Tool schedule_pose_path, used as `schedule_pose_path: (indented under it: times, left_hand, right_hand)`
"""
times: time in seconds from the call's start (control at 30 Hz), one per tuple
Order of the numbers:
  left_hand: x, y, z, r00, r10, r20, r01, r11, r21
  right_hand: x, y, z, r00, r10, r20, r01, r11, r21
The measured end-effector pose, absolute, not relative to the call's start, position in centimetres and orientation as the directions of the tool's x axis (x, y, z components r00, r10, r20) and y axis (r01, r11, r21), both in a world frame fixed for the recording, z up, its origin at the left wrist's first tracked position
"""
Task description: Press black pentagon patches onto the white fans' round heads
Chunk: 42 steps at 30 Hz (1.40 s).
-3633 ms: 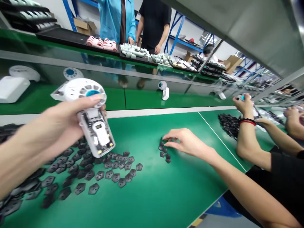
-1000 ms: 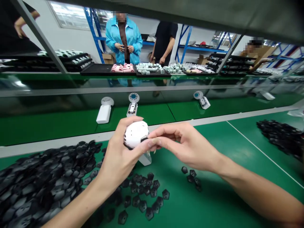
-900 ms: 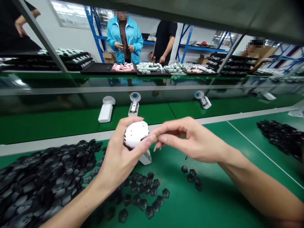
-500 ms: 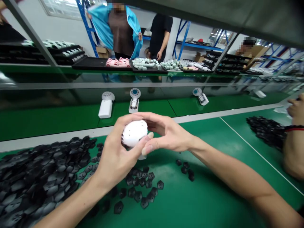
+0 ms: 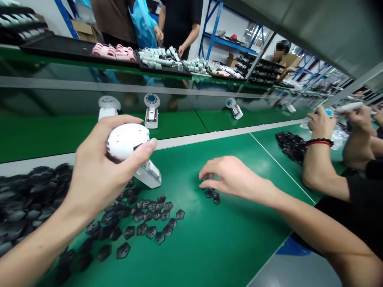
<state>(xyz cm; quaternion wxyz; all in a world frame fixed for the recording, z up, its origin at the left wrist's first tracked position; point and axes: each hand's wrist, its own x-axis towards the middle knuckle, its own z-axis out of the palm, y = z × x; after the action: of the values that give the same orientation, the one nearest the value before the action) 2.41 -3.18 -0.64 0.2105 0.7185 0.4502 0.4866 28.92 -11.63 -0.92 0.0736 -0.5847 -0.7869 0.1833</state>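
Black pentagonal pieces (image 5: 123, 250) lie scattered over the green tabletop (image 5: 206, 247) at lower left. Above them, left of centre, the left hand (image 5: 94, 169) grips a white device (image 5: 127, 139), thumb and fingers around its rounded head. Right of centre, the right hand (image 5: 236, 175) curves over a small cluster (image 5: 216, 197) of pieces, thumb and fingertips slightly parted. Beyond, similar devices (image 5: 151, 114) lie along a darker green strip (image 5: 181, 123).
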Motion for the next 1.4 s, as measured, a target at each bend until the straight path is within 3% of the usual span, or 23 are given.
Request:
schedule_pose_path:
  times: [0.07,0.17,0.27,0.33,0.43,0.53,0.63,0.83,1.0,1.1,1.23,1.3,1.4]
  left_hand:
    - [2.5,-3.0,-0.5,0.137,0.856,0.499,0.439,-0.504,0.744]
    - [2.5,-3.0,-0.5,0.159,0.857,0.491,0.429,-0.507,0.747]
    - [2.3,-3.2,-0.5,0.164,0.863,0.479,0.42,-0.5,0.757]
    - [2.1,-3.4,-0.4,0.157,0.874,0.461,0.427,-0.481,0.766]
    - [2.0,-3.8,-0.2,0.153,0.891,0.427,0.429,-0.45,0.783]
    - [1.8,-4.1,-0.1,0.153,0.898,0.412,0.407,-0.437,0.802]
    - [1.7,-4.3,-0.3,0.153,0.896,0.417,0.389,-0.442,0.808]
    - [1.6,-4.2,-0.6,0.211,0.891,0.402,0.338,-0.453,0.825]
    - [1.1,-3.8,-0.2,0.24,0.904,0.354,0.326,-0.419,0.848]
    - [0.7,-3.4,0.3,0.244,0.923,0.298,0.329,-0.368,0.87]
    - [0.2,-2.7,0.8,0.22,0.937,0.271,0.364,-0.337,0.868]
    - [0.1,-2.3,1.0,0.177,0.952,0.251,0.332,-0.297,0.895]
    - [0.0,-2.0,1.2,0.091,0.991,0.095,0.138,-0.107,0.985]
  right_hand:
    - [29.8,-12.4,-2.0,-0.294,0.943,-0.157,0.913,0.228,-0.339]
    - [30.4,-12.2,-3.7,-0.333,0.929,-0.164,0.874,0.238,-0.424]
    - [30.4,-11.8,-4.7,-0.448,0.894,0.029,0.775,0.404,-0.487]
    - [30.1,-11.8,-4.7,-0.511,0.802,0.31,0.715,0.597,-0.364]
    - [29.3,-12.0,-3.9,-0.584,0.523,0.621,0.638,0.769,-0.048]
    - [28.4,-12.0,-2.9,-0.641,0.292,0.709,0.561,0.81,0.174]
    - [27.9,-11.8,-2.0,-0.663,0.196,0.723,0.523,0.812,0.259]
    - [27.6,-11.6,-0.9,-0.723,0.32,0.613,0.443,0.895,0.056]
    - [25.9,-10.4,-0.8,-0.53,0.367,0.764,0.441,0.889,-0.121]
    - [24.6,-9.2,-0.3,-0.39,0.513,0.765,0.444,0.832,-0.332]
    - [23.0,-7.3,0.4,-0.296,0.66,0.69,0.317,0.75,-0.581]
    - [22.3,-6.5,0.4,-0.302,0.684,0.664,0.281,0.73,-0.623]
    - [21.2,-5.9,0.0,-0.331,0.686,0.648,0.285,0.727,-0.624]
